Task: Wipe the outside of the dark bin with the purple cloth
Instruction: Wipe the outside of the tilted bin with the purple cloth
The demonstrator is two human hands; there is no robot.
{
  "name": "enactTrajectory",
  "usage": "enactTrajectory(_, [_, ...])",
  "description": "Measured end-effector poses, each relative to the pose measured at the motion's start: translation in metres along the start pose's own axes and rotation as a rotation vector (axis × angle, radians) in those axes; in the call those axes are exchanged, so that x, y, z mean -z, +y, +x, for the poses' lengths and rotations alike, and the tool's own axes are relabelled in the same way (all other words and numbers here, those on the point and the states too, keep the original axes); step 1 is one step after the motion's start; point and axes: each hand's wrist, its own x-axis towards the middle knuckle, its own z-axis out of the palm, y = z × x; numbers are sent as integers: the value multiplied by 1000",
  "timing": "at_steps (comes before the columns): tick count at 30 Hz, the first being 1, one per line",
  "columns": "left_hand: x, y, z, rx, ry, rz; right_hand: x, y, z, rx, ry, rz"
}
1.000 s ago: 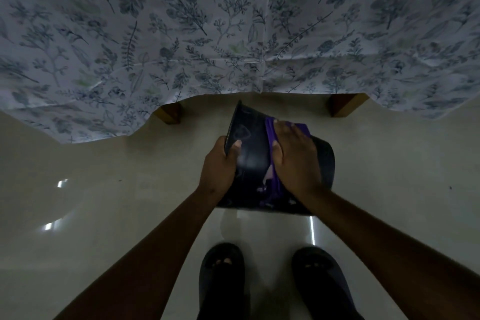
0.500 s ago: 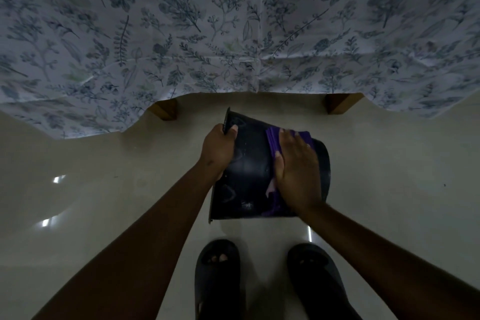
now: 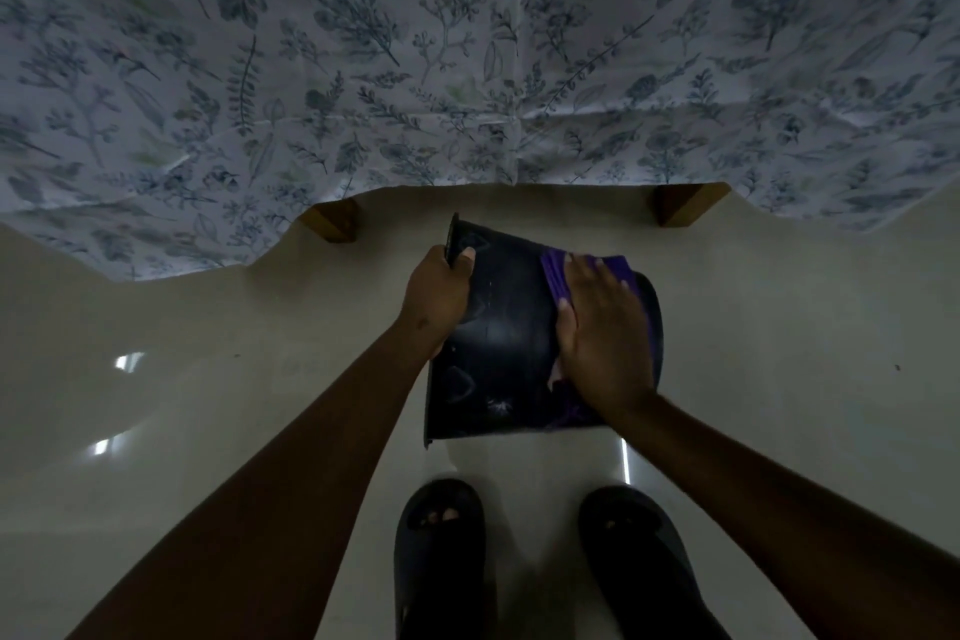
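While a leaf-print tablecloth (image 3: 467, 57) hangs across twelve o'clock, the pale floor (image 3: 779, 353) spreads below. At centre, the dark bin (image 3: 498, 343) lies tilted on its side; the left hand (image 3: 439, 299) grips its rim at nine o'clock. The right hand (image 3: 602, 343) presses the purple cloth (image 3: 558, 278) flat on the bin's side at three o'clock.

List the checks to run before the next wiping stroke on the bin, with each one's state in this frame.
1. Left hand grips the rim of the dark bin: ok.
2. Right hand lies flat on the purple cloth: ok.
3. Cloth is against the bin's outside wall: ok.
4. Bin is tipped on its side, wall facing up: ok.
5. Bin rests on the floor or is held above it: cannot tell.
6. Far side of the bin is wiped: cannot tell.
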Motion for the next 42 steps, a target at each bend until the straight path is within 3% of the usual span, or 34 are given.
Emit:
enactTrajectory(4, [-1, 7, 9, -26, -88, 137, -7, -12, -50, 163, -109, -57])
enactTrajectory(8, [1, 1, 8, -53, -117, 161, -8, -27, -25, 288, -129, -62])
enactTrajectory(14, [6, 0, -14, -77, -185, -64, 6, -16, 28, 37, -29, 128])
enactTrajectory(19, [10, -29, -38, -219, -69, 99, -1, 0, 37, -46, -146, 45])
enactTrajectory(22, [7, -20, -26, -260, -42, 140, -2, 2, 23, -138, -141, 165])
enactTrajectory(24, [3, -15, -16, -271, -45, 182, -1, -4, 2, -60, -92, 115])
enactTrajectory(30, [-3, -4, -3, -266, -94, 154, -3, -18, -51, 278, -168, -73])
enactTrajectory(33, [0, -9, -6, -276, -92, 132, -3, -10, -20, 229, -134, -66])
enactTrajectory(38, [1, -12, -12, -305, -67, 145, -2, -7, 33, -52, -122, 126])
enactTrajectory(42, [0, -11, -3, -280, -70, 196, 3, -7, -12, 108, -145, -25])
